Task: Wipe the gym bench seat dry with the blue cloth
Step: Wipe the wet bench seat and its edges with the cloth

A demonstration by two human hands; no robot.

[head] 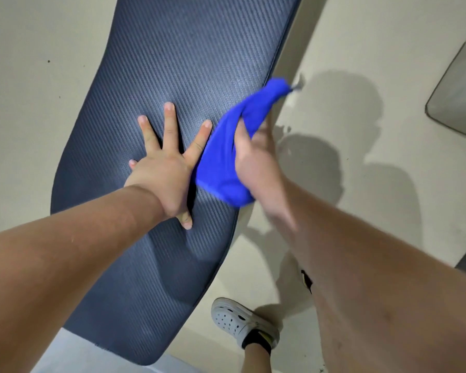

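Note:
The dark blue-grey gym bench seat (172,63) with a ribbed, woven texture runs from the top centre down to the lower left. My left hand (167,168) lies flat on its middle, fingers spread wide, holding nothing. My right hand (256,160) is shut on the bright blue cloth (226,157), bunched up at the seat's right edge. One end of the cloth trails up and to the right past the edge. The hand and cloth are motion-blurred.
Pale concrete floor (33,76) surrounds the bench, with wet spots to the right of the cloth. A grey slab (460,87) lies at the right edge. My foot in a white clog (240,321) stands on the floor below the bench's right side.

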